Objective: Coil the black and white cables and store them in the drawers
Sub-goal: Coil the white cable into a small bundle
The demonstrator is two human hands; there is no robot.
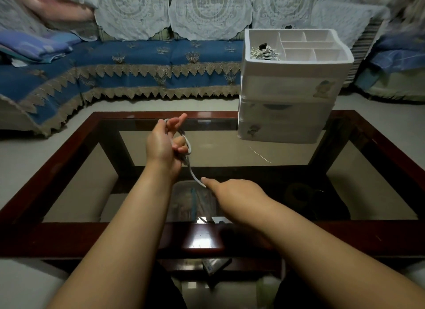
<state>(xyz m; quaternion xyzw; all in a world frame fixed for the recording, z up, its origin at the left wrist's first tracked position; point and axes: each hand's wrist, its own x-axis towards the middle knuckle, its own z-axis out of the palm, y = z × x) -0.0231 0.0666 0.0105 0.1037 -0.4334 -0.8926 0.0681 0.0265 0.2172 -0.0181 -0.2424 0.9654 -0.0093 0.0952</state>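
A white cable (190, 158) loops around the fingers of my left hand (166, 145), which holds it above the middle of the glass table. The cable runs down and right to my right hand (232, 191), which pinches its lower end. A white drawer unit (287, 101) stands at the table's back right; its open top tray holds a coiled white cable with a black part (264, 51) in the left compartment. No loose black cable is in sight.
The glass-topped table with a dark red wooden frame (69, 152) fills the foreground. A thin white strand (261, 155) lies on the glass near the drawer unit. Objects show on a shelf under the glass. A blue-covered sofa (138, 55) stands behind.
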